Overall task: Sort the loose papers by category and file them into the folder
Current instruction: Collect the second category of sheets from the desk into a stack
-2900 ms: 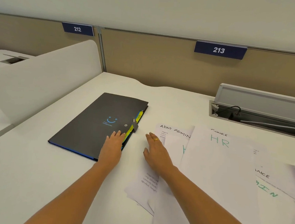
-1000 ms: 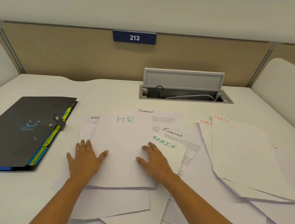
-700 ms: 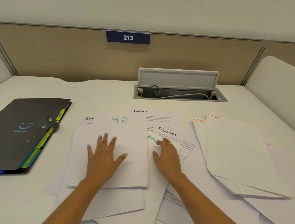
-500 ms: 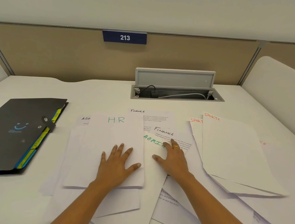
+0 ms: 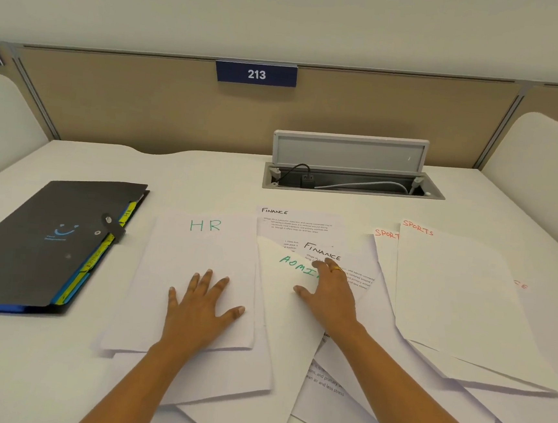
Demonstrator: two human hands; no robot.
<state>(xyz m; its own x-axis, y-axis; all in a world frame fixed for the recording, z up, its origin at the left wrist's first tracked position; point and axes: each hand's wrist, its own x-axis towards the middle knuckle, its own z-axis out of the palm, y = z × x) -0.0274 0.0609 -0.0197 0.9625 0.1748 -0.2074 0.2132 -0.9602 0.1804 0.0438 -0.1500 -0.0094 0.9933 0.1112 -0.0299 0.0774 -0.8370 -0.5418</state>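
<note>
White laminate desk (image 5: 206, 178) fills this cubicle, backed by a beige partition wall (image 5: 128, 103) carrying a blue plate (image 5: 256, 73) numbered 213. Loose white papers (image 5: 447, 310) sprawl overlapping across the near half, 2 of them headed SPORTS at the right. Just beside their left edge lies the dark grey folder (image 5: 42, 244), cover down, yellow tabs showing along its side. The left hand (image 5: 198, 309) lies flat, fingers spread, on the HR sheet (image 5: 199, 255). The right hand (image 5: 331, 297), also flat and spread, presses the green-lettered ADMIN sheet (image 5: 280, 329). One finger wears a gold ring (image 5: 336, 269).
</note>
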